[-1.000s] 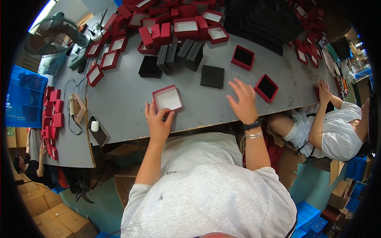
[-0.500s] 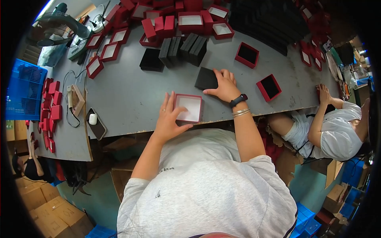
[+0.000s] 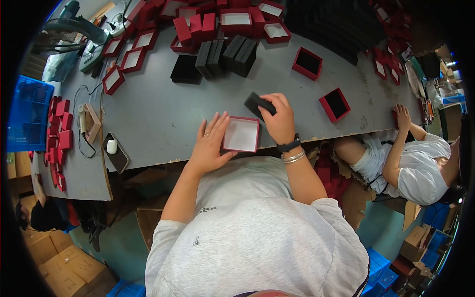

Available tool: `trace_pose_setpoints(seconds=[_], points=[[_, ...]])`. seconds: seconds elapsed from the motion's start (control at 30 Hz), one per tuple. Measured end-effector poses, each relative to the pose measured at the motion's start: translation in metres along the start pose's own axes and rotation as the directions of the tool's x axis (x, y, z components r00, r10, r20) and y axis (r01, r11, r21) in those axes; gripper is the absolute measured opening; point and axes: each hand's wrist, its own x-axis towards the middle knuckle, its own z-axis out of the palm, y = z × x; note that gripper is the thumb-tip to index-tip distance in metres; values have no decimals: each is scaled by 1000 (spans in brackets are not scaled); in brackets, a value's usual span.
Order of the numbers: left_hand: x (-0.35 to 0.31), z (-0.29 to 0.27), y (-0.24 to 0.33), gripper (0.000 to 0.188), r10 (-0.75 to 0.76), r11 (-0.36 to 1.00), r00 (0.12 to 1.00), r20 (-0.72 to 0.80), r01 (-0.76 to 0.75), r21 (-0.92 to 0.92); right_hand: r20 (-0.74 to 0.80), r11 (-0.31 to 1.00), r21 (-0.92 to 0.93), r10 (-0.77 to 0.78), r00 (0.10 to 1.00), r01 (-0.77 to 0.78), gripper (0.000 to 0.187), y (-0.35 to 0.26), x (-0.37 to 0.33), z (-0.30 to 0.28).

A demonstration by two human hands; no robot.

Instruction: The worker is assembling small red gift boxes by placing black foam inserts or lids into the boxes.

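Note:
A shallow red box (image 3: 241, 133) with a white inside lies at the table's front edge. My left hand (image 3: 210, 143) rests along the box's left side, fingers stretched out and thumb at its lower corner. Just beyond the box's upper right corner, my right hand (image 3: 278, 116) grips a black foam pad (image 3: 258, 105) between thumb and fingers, tilted up off the table. Two red boxes with black inserts, a farther one (image 3: 307, 63) and a nearer one (image 3: 335, 105), lie to the right. Several black foam pads (image 3: 217, 58) stand on edge farther back, beside a flat one (image 3: 186, 69).
Red boxes (image 3: 236, 19) are heaped at the back, with a large stack of black foam (image 3: 326, 29) right of them. At left lie a phone (image 3: 118, 153) with a white earbud case, a corded tool (image 3: 82, 119) and red pieces. A co-worker (image 3: 415, 163) sits at right.
My right hand has lifted the black foam pad off the table and tilted it, coming nearer the red box. My left hand has moved from over the box to its left side.

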Motion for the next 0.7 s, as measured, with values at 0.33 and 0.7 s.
trace_pose_setpoints(seconds=[0.33, 0.7], points=[[0, 2, -2, 116, -76, 985, 994, -80, 62, -164, 439, 784, -142, -497, 748, 604, 36, -6, -55, 0], [2, -1, 0, 109, -79, 986, 994, -79, 66, -153, 536, 692, -245, -487, 690, 679, 40, -6, -55, -10]])
